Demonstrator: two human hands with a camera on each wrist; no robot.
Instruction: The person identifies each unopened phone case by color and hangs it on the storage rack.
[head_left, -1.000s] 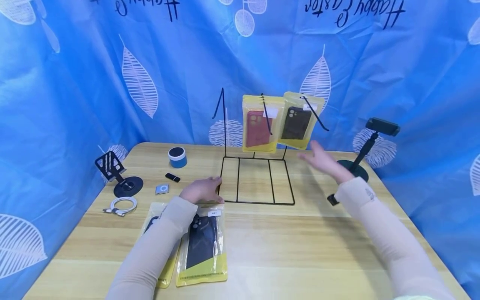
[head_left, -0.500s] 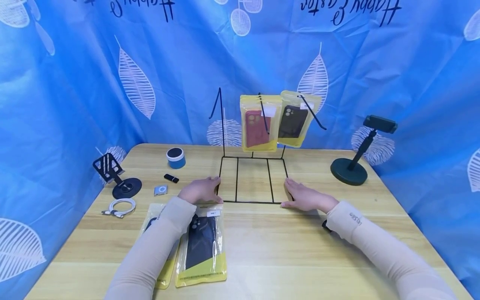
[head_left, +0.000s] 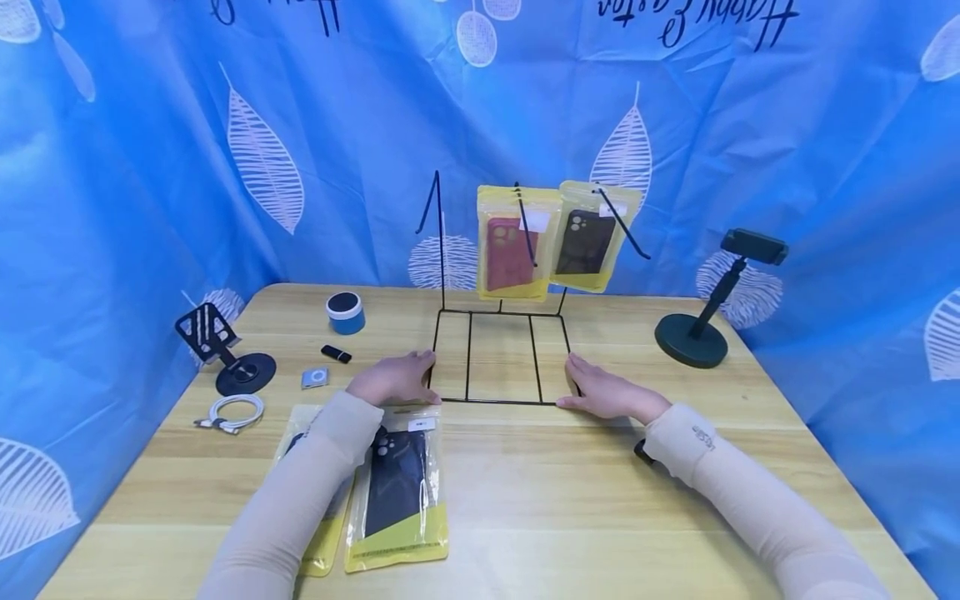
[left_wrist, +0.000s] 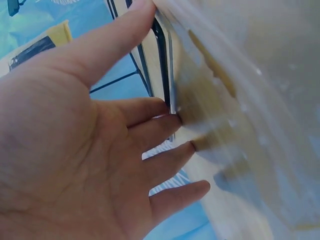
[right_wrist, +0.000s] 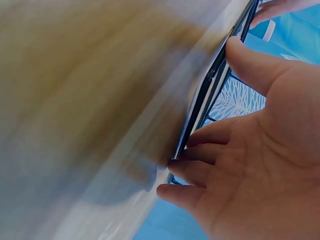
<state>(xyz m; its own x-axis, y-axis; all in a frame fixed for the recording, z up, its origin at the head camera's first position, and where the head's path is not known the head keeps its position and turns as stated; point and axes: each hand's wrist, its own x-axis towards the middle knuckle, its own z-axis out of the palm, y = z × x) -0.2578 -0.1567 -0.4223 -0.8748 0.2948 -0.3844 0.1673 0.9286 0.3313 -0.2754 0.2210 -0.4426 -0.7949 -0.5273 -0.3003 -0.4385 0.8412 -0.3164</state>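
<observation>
A black wire display rack (head_left: 504, 403) stands on the wooden table, its base flat on the wood. My left hand (head_left: 396, 379) touches the left side of the base, thumb at the front corner. On the other side my right hand (head_left: 609, 390) touches the right rail the same way. Both wrist views show fairly straight, spread fingers (left_wrist: 167, 162) with fingertips against the black wire. From the rack's hooks hang a pouch with a red phone case (head_left: 512, 254) and a pouch with a black phone case (head_left: 585, 242). The left hook has nothing on it.
Two yellow-edged pouches with dark phone cases (head_left: 396, 483) lie by my left forearm, one partly covered. Further left are a phone stand (head_left: 246, 374), white cable (head_left: 238, 412), small silver player (head_left: 315, 377), black stick (head_left: 336, 354) and blue jar (head_left: 346, 313). A dark green stand (head_left: 692, 340) is right.
My right hand has come down from beside the hanging pouches to the right rail of the rack's base. My left hand has stayed at the left rail. The view has shifted slightly.
</observation>
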